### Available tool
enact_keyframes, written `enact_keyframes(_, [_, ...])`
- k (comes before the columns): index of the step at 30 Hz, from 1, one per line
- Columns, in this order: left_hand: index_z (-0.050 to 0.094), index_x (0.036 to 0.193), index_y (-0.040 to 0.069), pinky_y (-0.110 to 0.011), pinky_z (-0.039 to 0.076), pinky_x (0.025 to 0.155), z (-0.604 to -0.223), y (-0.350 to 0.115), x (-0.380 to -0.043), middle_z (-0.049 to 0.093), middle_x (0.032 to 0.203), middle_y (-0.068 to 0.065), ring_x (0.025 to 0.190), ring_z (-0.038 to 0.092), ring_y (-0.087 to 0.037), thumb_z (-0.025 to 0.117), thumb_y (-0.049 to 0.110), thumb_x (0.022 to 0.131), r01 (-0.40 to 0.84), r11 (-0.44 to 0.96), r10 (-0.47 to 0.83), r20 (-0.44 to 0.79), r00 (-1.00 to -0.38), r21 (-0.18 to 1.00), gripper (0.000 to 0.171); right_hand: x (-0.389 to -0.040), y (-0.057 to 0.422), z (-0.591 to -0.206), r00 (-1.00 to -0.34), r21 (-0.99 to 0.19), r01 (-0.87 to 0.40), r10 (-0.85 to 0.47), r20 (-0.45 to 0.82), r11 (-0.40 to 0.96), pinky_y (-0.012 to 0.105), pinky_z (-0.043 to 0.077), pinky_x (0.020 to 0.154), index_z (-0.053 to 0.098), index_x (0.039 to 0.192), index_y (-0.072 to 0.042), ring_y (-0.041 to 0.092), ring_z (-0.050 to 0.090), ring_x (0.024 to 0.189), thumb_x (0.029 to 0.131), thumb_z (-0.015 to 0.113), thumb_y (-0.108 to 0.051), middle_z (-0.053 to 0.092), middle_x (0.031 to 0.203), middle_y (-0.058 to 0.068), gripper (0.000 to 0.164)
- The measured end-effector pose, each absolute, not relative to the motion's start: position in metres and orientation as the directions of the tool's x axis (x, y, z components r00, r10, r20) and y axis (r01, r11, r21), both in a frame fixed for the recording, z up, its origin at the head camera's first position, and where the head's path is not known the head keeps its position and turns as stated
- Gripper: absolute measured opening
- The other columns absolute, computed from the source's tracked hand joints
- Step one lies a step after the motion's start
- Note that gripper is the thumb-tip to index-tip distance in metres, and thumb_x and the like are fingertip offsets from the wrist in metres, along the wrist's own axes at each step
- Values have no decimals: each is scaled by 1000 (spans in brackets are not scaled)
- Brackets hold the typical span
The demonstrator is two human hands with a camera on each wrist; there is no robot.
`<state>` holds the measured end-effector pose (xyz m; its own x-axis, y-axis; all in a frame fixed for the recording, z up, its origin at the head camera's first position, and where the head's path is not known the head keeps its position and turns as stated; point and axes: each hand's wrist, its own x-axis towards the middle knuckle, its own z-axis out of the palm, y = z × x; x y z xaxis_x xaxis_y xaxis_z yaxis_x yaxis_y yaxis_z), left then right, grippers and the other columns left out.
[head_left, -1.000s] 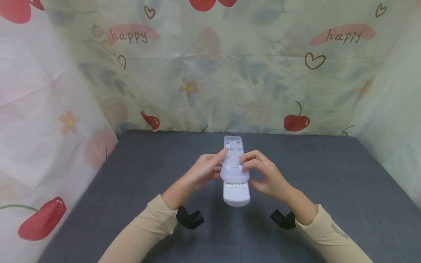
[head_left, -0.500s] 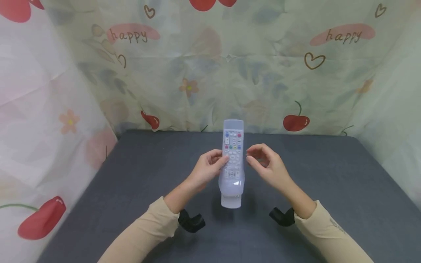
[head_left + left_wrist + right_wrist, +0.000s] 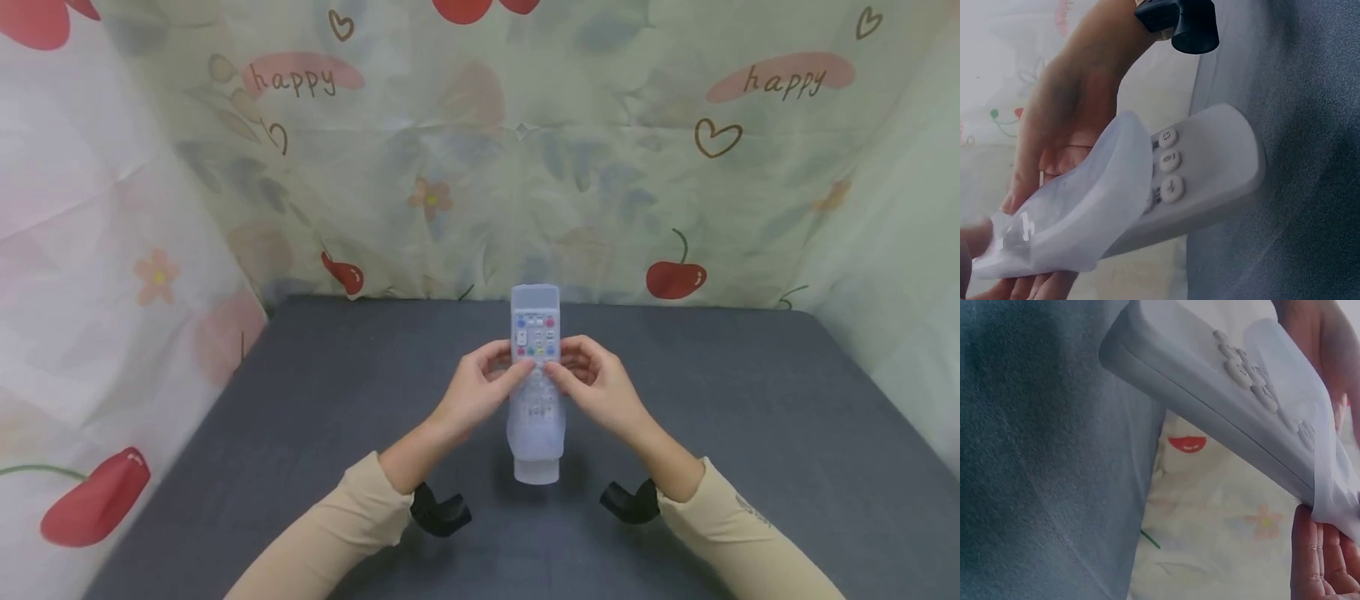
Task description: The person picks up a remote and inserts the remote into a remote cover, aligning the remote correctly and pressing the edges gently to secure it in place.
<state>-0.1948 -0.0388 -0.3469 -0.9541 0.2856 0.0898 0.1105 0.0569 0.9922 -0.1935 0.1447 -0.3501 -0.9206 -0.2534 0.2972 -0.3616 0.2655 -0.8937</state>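
A white remote control (image 3: 537, 473) is held up over the middle of the table, far end raised. A translucent silicone cover (image 3: 536, 437) encloses most of it, and coloured buttons show through near the top. The remote's near end sticks out of the cover's flared, loose rim; several round buttons there are bare in the left wrist view. My left hand (image 3: 474, 390) grips the covered remote from the left, thumb on its front. From the right, my right hand (image 3: 606, 392) grips it likewise. Both hands' fingers reach behind, partly hidden by the cover.
A dark grey cloth (image 3: 337, 400) covers the table below the hands. Patterned fabric (image 3: 480, 167) with cherries and hearts hangs behind and at the sides. A black wrist mount (image 3: 441, 510) sits under the left wrist, another black mount (image 3: 632, 502) under the right.
The right hand let go of the cover's lower part, moved off to the right, then came back to grip the side. The remote's far end has tilted up, and less of its near end shows.
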Motion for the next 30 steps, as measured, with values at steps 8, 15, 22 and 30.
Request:
enact_keyframes(8, [57,123,2,-33,55,75,-350,-38,-196,64,111,-19,95,68,-28,58,13,92,157,35,215,146,-966,987,33,-194,146,-344,-943,-911,-315,-194,270,265,22,55,72,55,114,4,3,63,77,93,56,-13,60,104,23,27])
enact_keyframes(15, [57,125,3,-31,55,73,-350,-38,-195,63,108,-18,90,69,-24,58,12,92,161,42,218,148,-965,986,34,-197,147,-337,-948,-912,-314,-132,288,264,23,55,72,58,106,6,7,63,71,92,59,-14,63,93,14,25])
enact_keyframes(22, [56,127,4,-32,56,73,-348,-37,-192,63,110,-18,86,69,-23,59,11,92,189,34,230,176,-957,981,36,-197,148,-334,-957,-936,-277,-146,250,219,21,55,73,55,104,6,7,62,72,91,60,-17,59,82,-7,27])
enact_keyframes(30, [57,126,2,-36,56,74,-346,-37,-189,64,111,-20,91,68,-29,59,9,91,219,20,194,211,-958,975,35,-197,148,-330,-941,-919,-315,-201,272,236,21,54,74,56,100,6,7,61,75,91,60,-15,59,83,-4,23])
